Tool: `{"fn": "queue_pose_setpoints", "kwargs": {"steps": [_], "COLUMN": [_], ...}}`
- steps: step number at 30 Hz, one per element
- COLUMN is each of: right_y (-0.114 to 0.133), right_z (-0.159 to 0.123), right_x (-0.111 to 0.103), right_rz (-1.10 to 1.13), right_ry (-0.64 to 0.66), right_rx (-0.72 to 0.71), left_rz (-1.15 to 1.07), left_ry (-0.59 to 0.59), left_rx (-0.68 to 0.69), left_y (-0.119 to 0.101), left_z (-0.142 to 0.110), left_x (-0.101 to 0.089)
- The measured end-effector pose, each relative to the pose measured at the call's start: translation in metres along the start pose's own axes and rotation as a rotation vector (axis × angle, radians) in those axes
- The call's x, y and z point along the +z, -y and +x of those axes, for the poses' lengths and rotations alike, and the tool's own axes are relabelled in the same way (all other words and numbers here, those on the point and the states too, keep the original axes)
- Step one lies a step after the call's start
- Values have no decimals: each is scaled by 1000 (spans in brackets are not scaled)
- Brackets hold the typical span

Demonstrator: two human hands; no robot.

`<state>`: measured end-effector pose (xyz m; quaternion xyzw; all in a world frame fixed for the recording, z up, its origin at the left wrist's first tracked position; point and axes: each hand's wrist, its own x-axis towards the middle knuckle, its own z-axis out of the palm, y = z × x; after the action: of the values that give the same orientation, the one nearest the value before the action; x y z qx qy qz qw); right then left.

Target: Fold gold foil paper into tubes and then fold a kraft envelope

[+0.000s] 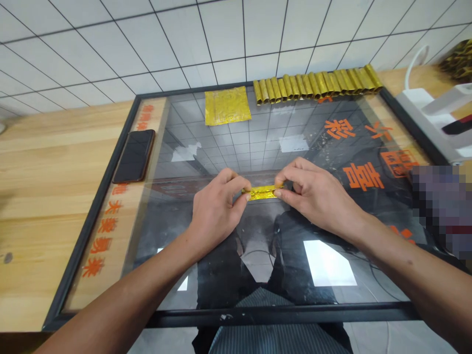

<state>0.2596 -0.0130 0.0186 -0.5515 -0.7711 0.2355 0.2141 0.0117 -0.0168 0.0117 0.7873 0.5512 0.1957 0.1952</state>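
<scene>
Head view: we are seeing the left hand [216, 209] and right hand [317, 196] narrowly pinching a gold foil strip [261, 192] between them, thumbs and fingers on its ends, above a glass panel [239, 142]; farther off, we are seeing a flat gold foil sheet [227, 105] beside a row of rolled gold foil tubes [313, 83].

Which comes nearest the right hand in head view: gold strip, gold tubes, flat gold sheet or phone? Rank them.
Right hand:
1. Gold foil strip: held by it, centre.
2. Gold foil tubes row: far edge, straight ahead.
3. Flat gold foil sheet: far edge, farther left.
4. Black smartphone: left border.
</scene>
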Motion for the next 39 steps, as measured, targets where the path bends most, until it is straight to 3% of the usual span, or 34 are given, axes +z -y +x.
{"fn": "queue_pose_setpoints", "kwargs": {"steps": [17,27,39], "right_y": [-2,-2,-1], "right_z": [1,1,0], "right_x": [0,-1,1], "right_rz": [5,-13,-147], "right_ry": [23,19,25], "right_rx": [1,-11,-25], "left_rz": [113,131,253], "left_ry": [10,11,-38], "left_rx": [100,67,164], "left_y": [4,1,2], "left_z": [-3,-2,-4], "left_x": [5,4,7]}}
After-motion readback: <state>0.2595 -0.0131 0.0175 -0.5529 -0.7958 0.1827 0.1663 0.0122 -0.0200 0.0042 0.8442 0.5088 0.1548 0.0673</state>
